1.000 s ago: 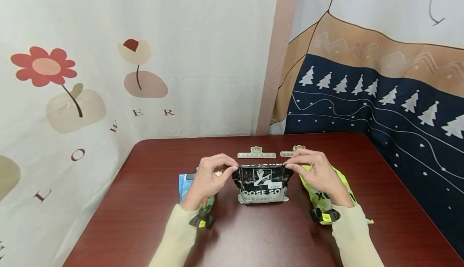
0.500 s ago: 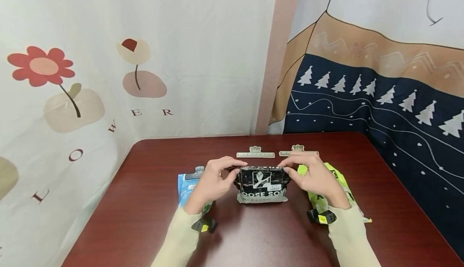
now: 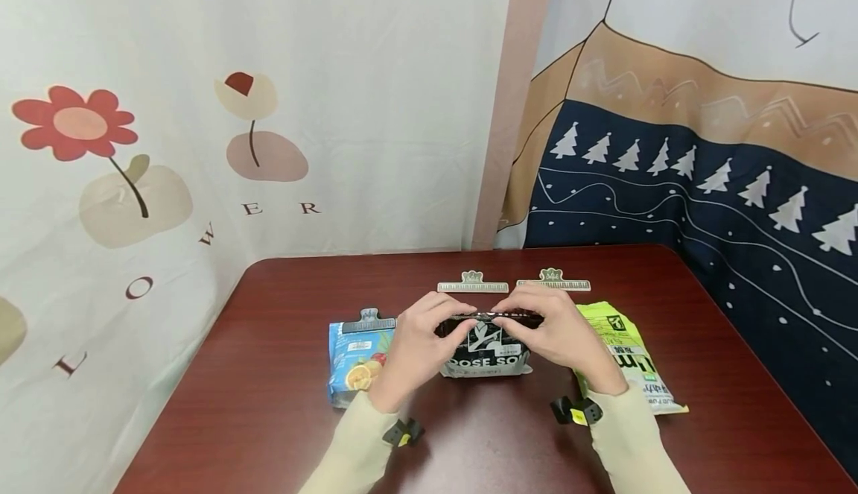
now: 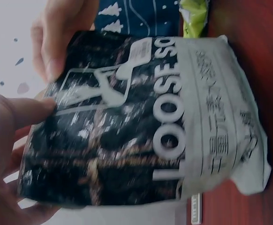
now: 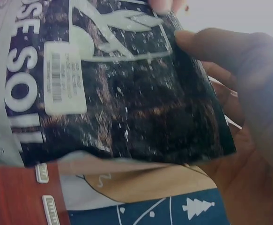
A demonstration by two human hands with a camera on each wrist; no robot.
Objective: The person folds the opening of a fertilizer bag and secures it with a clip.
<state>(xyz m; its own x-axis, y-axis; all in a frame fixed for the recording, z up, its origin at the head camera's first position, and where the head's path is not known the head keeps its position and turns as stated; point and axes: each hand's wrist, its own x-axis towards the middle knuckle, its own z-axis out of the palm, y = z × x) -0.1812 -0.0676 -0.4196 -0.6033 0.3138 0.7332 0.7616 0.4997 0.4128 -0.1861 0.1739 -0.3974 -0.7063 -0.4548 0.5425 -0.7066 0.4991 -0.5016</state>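
My left hand (image 3: 418, 341) pinches the top edge of the black soil bag (image 3: 485, 345), thumb on the printed front and fingers curled over behind it, and my right hand (image 3: 550, 330) does the same just beside it, so both hands meet near the middle of the bag's folded-down top. The bag stands upright on the dark red table (image 3: 268, 375), close in front of me, its white lower band with the large letters facing me. The left wrist view shows my thumb (image 4: 19, 110) pressed on the bag's front beside the white plant logo; the right wrist view shows my fingers (image 5: 220, 47) wrapped over the same top edge. To the left of the bag lies a blue fruit-printed pouch (image 3: 353, 363) with a dark clip (image 3: 369, 323) on its top. To the right lies a lime-green packet (image 3: 626, 356), flat on the table. Beyond my hands, two pale sealing clips (image 3: 472, 284) (image 3: 553, 282) lie side by side, apart from the bag.
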